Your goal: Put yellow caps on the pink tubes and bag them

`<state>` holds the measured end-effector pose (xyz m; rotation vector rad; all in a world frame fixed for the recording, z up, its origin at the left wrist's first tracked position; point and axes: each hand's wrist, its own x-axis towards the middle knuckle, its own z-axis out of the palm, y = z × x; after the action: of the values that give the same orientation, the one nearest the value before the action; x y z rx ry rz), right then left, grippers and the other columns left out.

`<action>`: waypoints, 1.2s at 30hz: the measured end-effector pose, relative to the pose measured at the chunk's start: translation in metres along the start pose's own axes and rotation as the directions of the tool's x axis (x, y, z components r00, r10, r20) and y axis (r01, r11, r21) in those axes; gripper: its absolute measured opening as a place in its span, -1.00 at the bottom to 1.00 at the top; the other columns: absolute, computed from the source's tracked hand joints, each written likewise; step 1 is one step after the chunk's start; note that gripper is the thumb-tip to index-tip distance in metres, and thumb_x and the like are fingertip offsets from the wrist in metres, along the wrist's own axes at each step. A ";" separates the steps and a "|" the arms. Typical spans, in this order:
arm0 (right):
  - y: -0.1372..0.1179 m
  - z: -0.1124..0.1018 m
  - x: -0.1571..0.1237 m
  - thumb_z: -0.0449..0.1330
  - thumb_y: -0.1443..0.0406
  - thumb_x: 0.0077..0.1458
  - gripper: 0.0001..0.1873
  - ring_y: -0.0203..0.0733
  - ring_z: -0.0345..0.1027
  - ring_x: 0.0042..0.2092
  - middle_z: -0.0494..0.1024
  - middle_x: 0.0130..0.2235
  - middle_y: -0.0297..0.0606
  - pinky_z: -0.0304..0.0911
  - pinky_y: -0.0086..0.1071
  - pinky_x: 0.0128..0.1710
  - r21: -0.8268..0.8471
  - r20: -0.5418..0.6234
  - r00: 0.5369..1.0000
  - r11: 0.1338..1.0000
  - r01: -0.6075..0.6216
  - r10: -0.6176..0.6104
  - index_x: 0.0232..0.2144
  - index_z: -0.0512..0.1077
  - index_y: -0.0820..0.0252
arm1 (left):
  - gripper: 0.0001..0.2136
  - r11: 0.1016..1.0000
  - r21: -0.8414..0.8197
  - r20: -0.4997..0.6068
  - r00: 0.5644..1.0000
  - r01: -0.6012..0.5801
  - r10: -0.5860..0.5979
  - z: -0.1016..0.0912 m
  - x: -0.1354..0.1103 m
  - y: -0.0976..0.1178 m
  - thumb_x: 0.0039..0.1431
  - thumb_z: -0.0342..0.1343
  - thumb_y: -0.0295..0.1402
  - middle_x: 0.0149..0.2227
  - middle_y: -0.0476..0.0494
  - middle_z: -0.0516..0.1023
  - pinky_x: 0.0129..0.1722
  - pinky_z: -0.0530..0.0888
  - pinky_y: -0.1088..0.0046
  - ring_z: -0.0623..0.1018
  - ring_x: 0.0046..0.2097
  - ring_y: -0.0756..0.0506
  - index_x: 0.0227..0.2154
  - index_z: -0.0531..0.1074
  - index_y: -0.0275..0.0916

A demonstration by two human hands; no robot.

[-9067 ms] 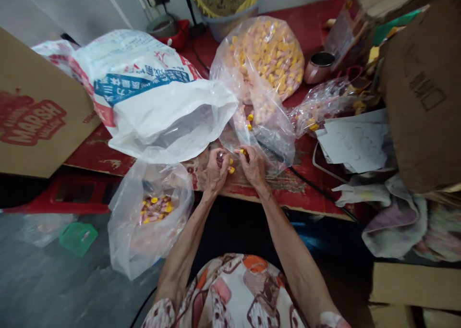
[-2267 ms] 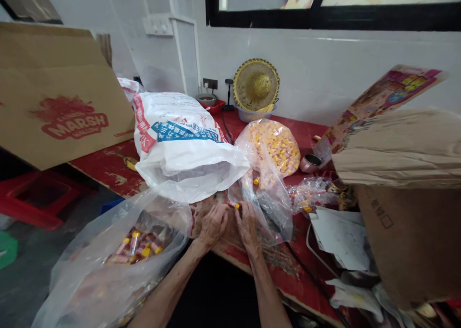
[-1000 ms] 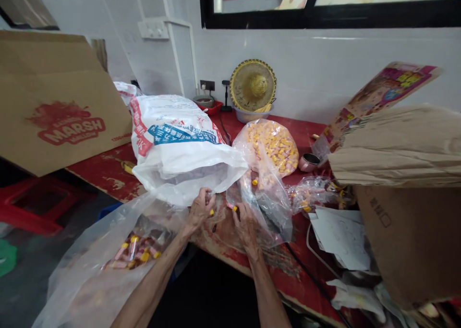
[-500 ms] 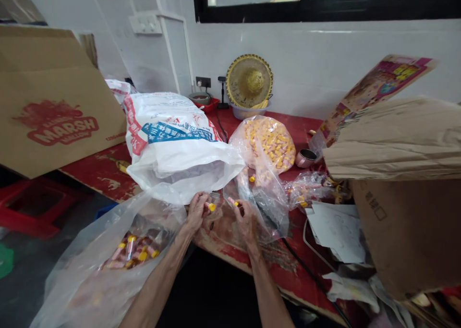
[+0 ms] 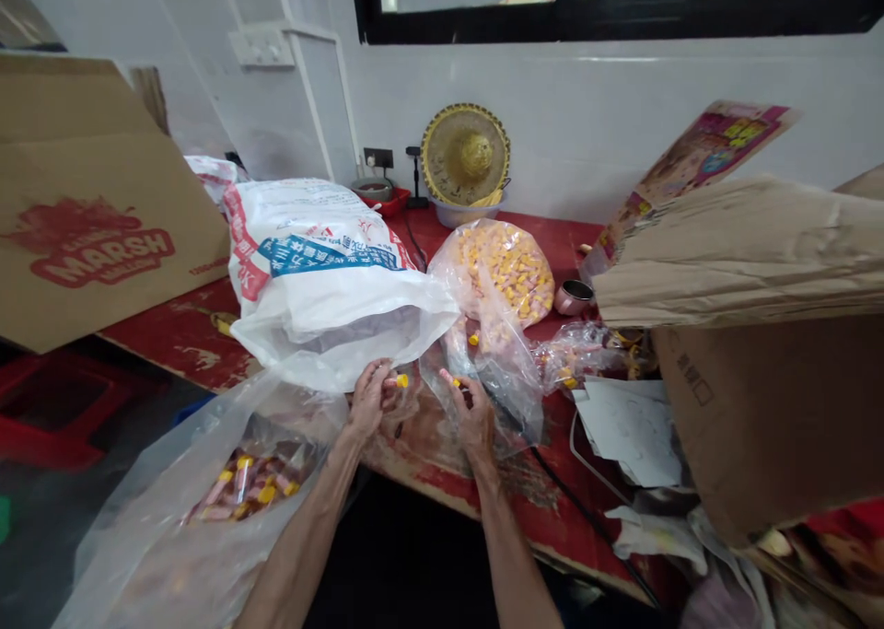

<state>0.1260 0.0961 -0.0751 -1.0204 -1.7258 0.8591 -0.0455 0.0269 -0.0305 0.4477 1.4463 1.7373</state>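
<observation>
My left hand (image 5: 371,399) pinches a small yellow-capped piece (image 5: 401,381) at its fingertips, just below the mouth of a white printed woven sack (image 5: 310,242). My right hand (image 5: 475,415) holds a similar pink piece with a yellow cap (image 5: 454,382) between thumb and finger, beside a clear plastic bag (image 5: 494,371). That bag is heaped with yellow and pink pieces at its far end. A second clear bag (image 5: 245,486) lies open at the lower left, with more of the pieces inside.
The worn red tabletop (image 5: 483,491) holds loose papers (image 5: 628,431), a small metal cup (image 5: 573,297) and a black cable (image 5: 587,509). A straw hat (image 5: 464,155) rests in a basin against the wall. Large cardboard sheets (image 5: 103,242) stand at both sides.
My hands have drawn apart since the older frames, the left moving toward the sack's mouth. The view has swung up from the table and shifted slightly right. A yellow-capped piece now shows in my left hand.
</observation>
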 end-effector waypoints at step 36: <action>0.011 0.011 -0.008 0.05 0.23 0.38 -0.66 -0.06 0.48 0.04 0.60 0.01 -0.10 0.39 -0.20 0.08 -0.067 0.155 0.985 0.994 0.091 -0.080 -0.03 0.60 0.10 | -0.79 0.712 0.607 0.366 0.919 -0.353 0.143 0.014 -0.009 -0.007 0.29 0.10 -0.11 -0.31 -0.08 0.56 -0.34 0.46 0.46 0.57 -0.37 -0.08 -0.24 0.46 -0.13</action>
<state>0.1208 0.0925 -0.0915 -0.9416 -1.9289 0.8417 -0.0276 0.0288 -0.0313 1.2901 1.8153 1.2070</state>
